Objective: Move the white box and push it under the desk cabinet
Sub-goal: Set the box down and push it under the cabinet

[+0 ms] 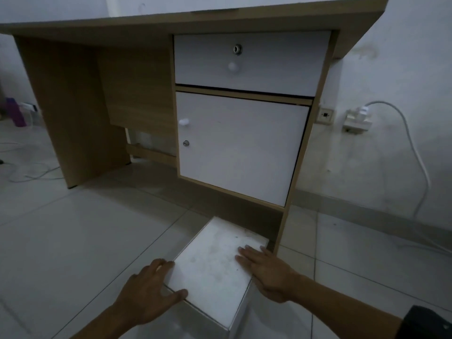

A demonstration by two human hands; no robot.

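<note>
Both hands flat on the white box (215, 265), neither closed around it. Left hand (149, 292) spread over the near left corner, fingers fanned along the left edge, thumb lying across the near edge of the lid. Right hand (266, 272) palm down along the right edge, fingers straight and close together, tips reaching onto the top face near the far right corner. A plain white carton with a scuffed, dusty, grey-smudged lid and a thin dark seam visible along the near side. Sitting on the pale tiled floor (85, 236), turned at an angle, far end just at the shadowed gap beneath the desk cabinet (242, 148), near end well out on the tiles. Above the gap, a white cabinet door with a round knob and a lock; above that, a white drawer (252, 62) under the wooden surface (186, 23). Off to the right, a wall socket (325, 115) and a white cable (415, 152).
</note>
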